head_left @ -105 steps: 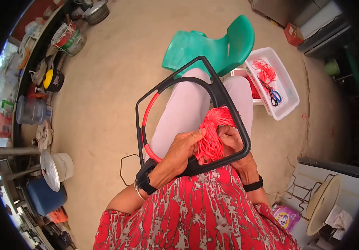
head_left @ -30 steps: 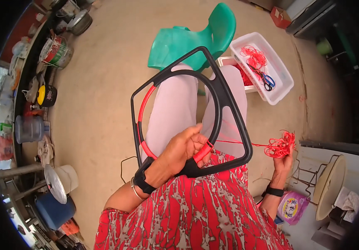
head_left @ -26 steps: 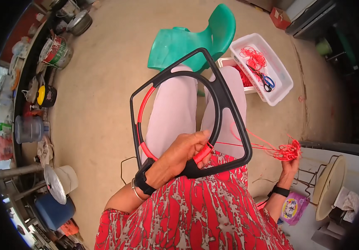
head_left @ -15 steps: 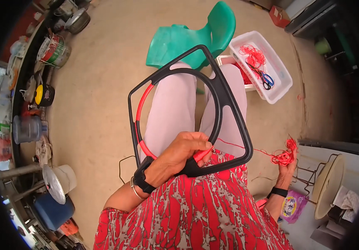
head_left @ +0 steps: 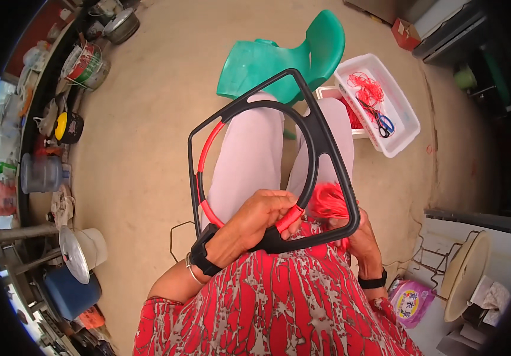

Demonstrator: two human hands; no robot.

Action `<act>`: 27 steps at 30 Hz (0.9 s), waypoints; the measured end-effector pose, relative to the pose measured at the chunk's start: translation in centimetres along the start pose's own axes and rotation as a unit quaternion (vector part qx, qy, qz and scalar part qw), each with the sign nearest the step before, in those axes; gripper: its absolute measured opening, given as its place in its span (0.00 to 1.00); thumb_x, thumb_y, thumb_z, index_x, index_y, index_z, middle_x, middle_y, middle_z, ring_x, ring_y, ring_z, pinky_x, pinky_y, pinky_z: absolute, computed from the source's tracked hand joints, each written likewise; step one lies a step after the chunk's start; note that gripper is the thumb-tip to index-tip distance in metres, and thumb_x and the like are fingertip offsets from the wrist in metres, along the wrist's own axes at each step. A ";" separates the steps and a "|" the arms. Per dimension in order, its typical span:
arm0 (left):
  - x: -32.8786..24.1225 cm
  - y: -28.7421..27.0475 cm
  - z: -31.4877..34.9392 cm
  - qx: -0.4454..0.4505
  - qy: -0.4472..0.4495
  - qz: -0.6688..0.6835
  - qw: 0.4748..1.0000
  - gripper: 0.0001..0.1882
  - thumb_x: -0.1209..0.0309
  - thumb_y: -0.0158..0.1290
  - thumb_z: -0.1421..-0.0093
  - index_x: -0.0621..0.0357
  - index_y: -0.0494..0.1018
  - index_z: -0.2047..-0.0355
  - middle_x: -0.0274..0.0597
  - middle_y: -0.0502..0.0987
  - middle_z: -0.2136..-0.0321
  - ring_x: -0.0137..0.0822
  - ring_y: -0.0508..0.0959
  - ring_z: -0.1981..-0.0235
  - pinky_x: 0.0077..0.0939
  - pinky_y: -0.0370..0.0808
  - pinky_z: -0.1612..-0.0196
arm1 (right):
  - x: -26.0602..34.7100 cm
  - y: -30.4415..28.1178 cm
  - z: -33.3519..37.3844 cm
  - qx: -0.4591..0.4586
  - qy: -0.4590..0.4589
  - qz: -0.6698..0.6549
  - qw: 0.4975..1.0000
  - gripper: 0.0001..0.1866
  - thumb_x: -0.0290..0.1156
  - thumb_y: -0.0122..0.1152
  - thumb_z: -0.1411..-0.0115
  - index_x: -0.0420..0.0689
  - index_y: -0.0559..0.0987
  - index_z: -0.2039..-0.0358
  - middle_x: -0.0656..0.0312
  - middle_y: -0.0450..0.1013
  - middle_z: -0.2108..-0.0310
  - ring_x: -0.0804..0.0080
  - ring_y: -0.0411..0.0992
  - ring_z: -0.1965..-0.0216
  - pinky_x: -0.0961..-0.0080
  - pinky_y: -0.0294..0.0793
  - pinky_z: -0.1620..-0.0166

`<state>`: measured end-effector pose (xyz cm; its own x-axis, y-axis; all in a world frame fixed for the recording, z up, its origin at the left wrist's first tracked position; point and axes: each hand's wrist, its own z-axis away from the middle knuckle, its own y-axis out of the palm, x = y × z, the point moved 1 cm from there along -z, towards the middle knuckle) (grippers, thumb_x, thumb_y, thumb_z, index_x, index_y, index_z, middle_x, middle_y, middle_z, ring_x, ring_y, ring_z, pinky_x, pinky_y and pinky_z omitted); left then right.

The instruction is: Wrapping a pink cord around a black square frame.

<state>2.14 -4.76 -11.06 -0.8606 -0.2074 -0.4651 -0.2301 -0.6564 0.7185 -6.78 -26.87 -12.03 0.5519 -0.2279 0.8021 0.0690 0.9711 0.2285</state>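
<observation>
A black plastic frame (head_left: 325, 141) with a round ring inside rests on my lap. Red cord wraps parts of the ring, with one red wrapped stretch (head_left: 210, 142) on its left side. My left hand (head_left: 258, 216) pinches the lower right of the ring at another red wrapped stretch (head_left: 291, 218). At the frame's right edge, my right hand (head_left: 362, 240) is closed on a loose bundle of red cord (head_left: 329, 200), which lies below the frame's bars. That hand's fingers are partly hidden by the frame.
Ahead of my knees stands a green plastic chair (head_left: 261, 65). A white tray (head_left: 407, 127) to its right holds red cord and scissors (head_left: 384, 124). Pots, a water jug (head_left: 41, 173) and buckets line the left side. A purple packet (head_left: 411, 302) lies at lower right.
My right hand has come in from the far right to the frame's edge, bringing the red cord bundle along. The left hand keeps its hold on the ring. The view has shifted slightly.
</observation>
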 end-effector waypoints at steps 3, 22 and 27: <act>0.2 -0.1 -0.2 -0.010 0.008 -0.010 1.000 0.13 0.68 0.44 0.38 0.64 0.69 0.75 0.48 0.71 0.84 0.36 0.69 0.85 0.26 0.67 0.76 | -0.6 -1.2 1.5 -0.085 -0.029 -0.061 0.994 0.09 0.25 0.56 0.44 0.39 0.71 0.63 0.66 0.68 0.80 0.83 0.65 0.84 0.86 0.65 0.83; 0.3 0.8 -0.3 -0.104 0.034 -0.024 0.994 0.05 0.73 0.46 0.38 0.62 0.67 0.65 0.47 0.73 0.84 0.35 0.74 0.85 0.24 0.70 0.82 | 1.1 -3.3 -1.0 -0.077 -0.079 -0.109 0.988 0.24 0.26 0.59 0.43 0.37 0.66 0.47 0.55 0.74 0.56 0.72 0.75 0.58 0.77 0.74 0.54; 0.5 0.7 -0.2 -0.100 0.056 -0.108 0.988 0.10 0.68 0.47 0.35 0.63 0.69 0.69 0.43 0.74 0.83 0.31 0.74 0.85 0.21 0.69 0.81 | 1.5 -2.4 0.1 -0.154 -0.094 -0.014 0.983 0.22 0.21 0.57 0.43 0.36 0.68 0.48 0.55 0.75 0.58 0.73 0.75 0.60 0.78 0.75 0.55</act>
<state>1.67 -5.47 -10.85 -0.7432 -0.1190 -0.6584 -0.2982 -0.8220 0.4852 -6.15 -29.58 -11.34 0.3851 -0.2364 0.8921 0.3471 0.9328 0.0973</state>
